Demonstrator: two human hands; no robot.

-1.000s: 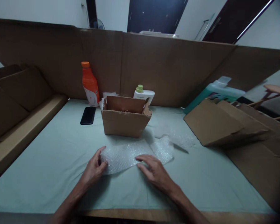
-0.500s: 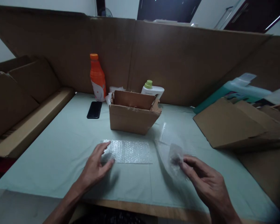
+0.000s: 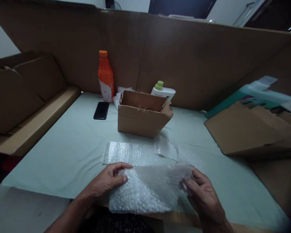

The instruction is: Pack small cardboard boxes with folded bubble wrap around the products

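"What do you see from far away?"

"I see the left hand (image 3: pixel 109 179) pinching one end of a bubble wrap sheet (image 3: pixel 140 194), its thumb and fingers nearly together. The right hand (image 3: pixel 205 194) pinches the other end, its fingers closed up too."

"Where is that sheet?"

"I see it between both hands, by the near edge of the table. Just past it, a flat bubble strip (image 3: pixel 131 153) lies on the green cloth (image 3: pixel 70 145), near the brown box (image 3: pixel 142 121)."
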